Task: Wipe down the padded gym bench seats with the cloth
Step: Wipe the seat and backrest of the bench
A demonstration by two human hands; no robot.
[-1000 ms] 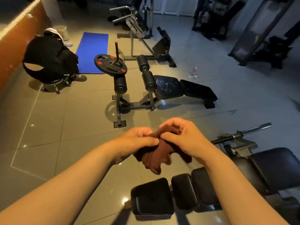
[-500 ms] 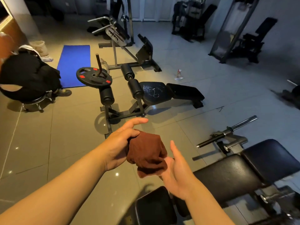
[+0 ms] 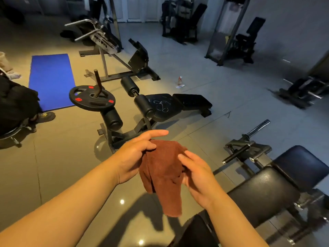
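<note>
The person stands over a tiled floor (image 3: 58,157) with both hands meeting at about 6 o'clock from the middle of the view. The left hand (image 3: 137,154) grips the top edge of the brown cloth (image 3: 160,173): its lower fingers curl onto the fabric while the index finger points out straight toward 2 o'clock. The right hand (image 3: 197,173) lies against the cloth's right side with loosely bent fingers. Whether its thumb closes behind the fabric is hidden, so a real grip there cannot be told. The cloth hangs in the air between the hands, bunched at the top with a loose tail drooping toward 6 o'clock, touching no pad.

The step looks like preparation, gathering or refolding the cloth into a wiping pad, and no seat appears to be under it yet. The near bench (image 3: 263,193) sits at 4 o'clock from the hands, its black pads just beside the right forearm. The far bench (image 3: 165,106), marked with white scribbles, lies at 12 o'clock, well apart. A weight plate (image 3: 91,98) is at 10 o'clock, a blue mat (image 3: 51,81) beyond it, and a spray bottle (image 3: 179,82) stands past the far bench.

The next move likely calls for settling the cloth flat in one hand, then lowering it onto a pad, probably the near one, and pressing with even strokes.
</note>
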